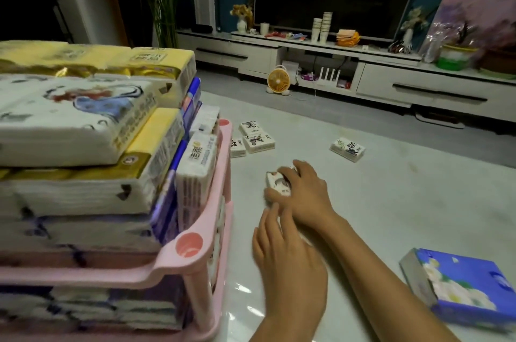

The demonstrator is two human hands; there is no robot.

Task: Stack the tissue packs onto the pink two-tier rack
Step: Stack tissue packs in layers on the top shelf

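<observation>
The pink two-tier rack (pixel 178 263) stands at the left, both tiers full of tissue packs, with large packs (pixel 69 118) piled high on the top tier. On the floor beside it, my right hand (pixel 307 190) grips a small white patterned tissue pack (pixel 276 182) from above. My left hand (pixel 287 255) lies just in front of it, blurred, its fingers stretched toward the pack's near end. A sliver of white shows under the left hand; what it is cannot be made out. Three small packs (pixel 255 137) and one more small pack (pixel 347 149) lie farther out on the floor.
A blue flowered tissue box (pixel 460 288) lies on the floor at the lower right. A long white TV cabinet (pixel 418 87) runs along the far wall, with a small yellow fan (pixel 279 80) on the floor before it. The pale floor is glossy.
</observation>
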